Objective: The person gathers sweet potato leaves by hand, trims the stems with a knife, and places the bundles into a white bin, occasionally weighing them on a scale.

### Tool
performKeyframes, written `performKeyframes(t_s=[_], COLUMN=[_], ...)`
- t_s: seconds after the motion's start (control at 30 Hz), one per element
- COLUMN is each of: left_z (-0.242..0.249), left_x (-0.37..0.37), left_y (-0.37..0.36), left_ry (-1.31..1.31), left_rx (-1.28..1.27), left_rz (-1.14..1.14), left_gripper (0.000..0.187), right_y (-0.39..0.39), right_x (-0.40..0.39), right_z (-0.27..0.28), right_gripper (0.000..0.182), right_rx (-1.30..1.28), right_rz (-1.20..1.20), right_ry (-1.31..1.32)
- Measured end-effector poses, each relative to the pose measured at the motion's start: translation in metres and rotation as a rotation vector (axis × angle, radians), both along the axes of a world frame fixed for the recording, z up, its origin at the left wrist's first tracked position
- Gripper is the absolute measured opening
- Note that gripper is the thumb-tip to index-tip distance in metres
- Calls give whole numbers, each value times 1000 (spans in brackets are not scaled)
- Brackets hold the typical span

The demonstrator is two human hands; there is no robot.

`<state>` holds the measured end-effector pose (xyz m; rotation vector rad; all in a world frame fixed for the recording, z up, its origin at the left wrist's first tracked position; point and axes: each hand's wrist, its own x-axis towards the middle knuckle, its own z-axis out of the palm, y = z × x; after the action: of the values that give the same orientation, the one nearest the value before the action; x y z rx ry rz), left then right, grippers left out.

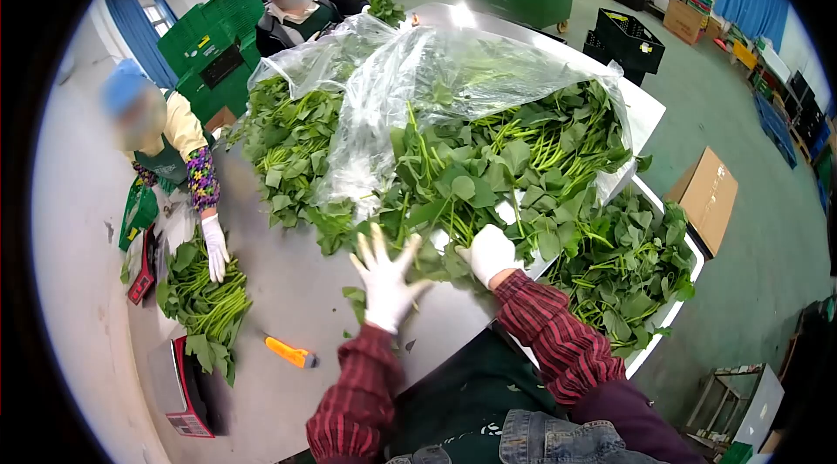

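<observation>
My left hand (pixel 385 283), in a white glove, is spread over the steel table (pixel 296 290) with nothing in it. Its fingertips are at the near edge of a large pile of leafy green stems (pixel 462 189). My right hand (pixel 491 255), also gloved in white, is curled closed against the front of this pile. Whatever its fingers hold is hidden. Clear plastic sheeting (pixel 375 106) covers the back and middle of the pile. Right of my right hand, more leafy greens (pixel 623 268) fill a white tub (pixel 689 246).
An orange-handled knife (pixel 290 352) lies at left, near a red-edged scale (pixel 187 390). At far left a co-worker's gloved hand (pixel 215 248) rests on a bunch of greens (pixel 205 298). Another co-worker (pixel 301 10) stands behind the pile. A cardboard box (pixel 704 198) stands at right.
</observation>
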<state>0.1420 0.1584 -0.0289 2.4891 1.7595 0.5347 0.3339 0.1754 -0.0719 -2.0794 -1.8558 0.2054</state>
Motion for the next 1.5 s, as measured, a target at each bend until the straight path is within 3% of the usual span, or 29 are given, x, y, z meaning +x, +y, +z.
performKeyframes(t_s=[0.1, 0.17, 0.2, 0.23, 0.3, 0.33, 0.4, 0.57, 0.7, 0.73, 0.77, 0.8, 0.83, 0.87, 0.9, 1.0, 1.07, 1.1, 1.2, 1.3, 1.37, 1.43, 1.5], left_z=[-15, -20, -31, -42, -53, -55, -52, -48, -68, -80, -73, -65, -60, -62, -62, -56, -46, -37, -15, -2, 16, 25, 37], left_x=[-24, -26, -25, -22, -10, 3, 29, 128, 217, 236, 250, 255, 259, 259, 255, 237, 221, 214, 200, 182, 168, 150, 127], left_y=[51, 63, 58, 50, 26, 6, -27, -92, -131, -139, -143, -146, -148, -147, -145, -131, -121, -117, -113, -113, -109, -105, -96], left_ry=[-194, -39, -79, -82, -200, -203, -193, -300, -441, -423, -205, -94, 19, 71, 45, -125, -300, -380, -659, -869, -906, -880, -756], left_rx=[-199, -309, -146, -157, 24, 170, 161, 113, -72, -219, -260, -265, -268, -311, -298, -291, -250, -213, -163, -137, 46, 194, 315], left_rz=[80, 110, 63, 54, -36, -80, -170, -539, -979, -1095, -1163, -1171, -1175, -1178, -1166, -1099, -978, -918, -675, -438, -385, -288, -264], left_gripper=[86, 84, 68, 68, 51, 46, 45, 46, 49, 57, 65, 67, 70, 73, 68, 50, 36, 32, 23, 25, 28, 32, 35], right_y=[11, 6, -5, -23, -55, -74, -112, -197, -238, -244, -250, -248, -245, -243, -238, -231, -219, -211, -191, -167, -144, -120, -112], right_x=[0, 17, 26, 39, 74, 93, 133, 215, 262, 270, 275, 281, 285, 279, 285, 284, 263, 259, 230, 183, 144, 112, 88], right_z=[-22, -34, -20, -3, 5, 4, 1, 19, 63, 75, 83, 85, 88, 94, 85, 89, 104, 100, 102, 107, 111, 94, 118], right_gripper=[20, 16, 16, 15, 15, 15, 14, 39, 45, 49, 49, 49, 50, 49, 48, 45, 37, 36, 31, 34, 40, 60, 68], right_rx=[85, 265, 232, 238, 130, 123, 128, 173, 373, 436, 385, 498, 609, 591, 521, 569, 728, 614, 524, 443, 539, 623, 305], right_rz=[-124, -119, -158, -144, -140, -137, -148, -362, -411, -360, -378, -326, -269, -363, -482, -458, -568, -646, -486, -417, -351, -226, -17], right_ry=[141, 179, 171, 177, 137, 121, 140, 205, 38, 59, 65, 0, -65, -15, -118, 23, 178, 328, 1104, 1247, 1133, 535, 287])
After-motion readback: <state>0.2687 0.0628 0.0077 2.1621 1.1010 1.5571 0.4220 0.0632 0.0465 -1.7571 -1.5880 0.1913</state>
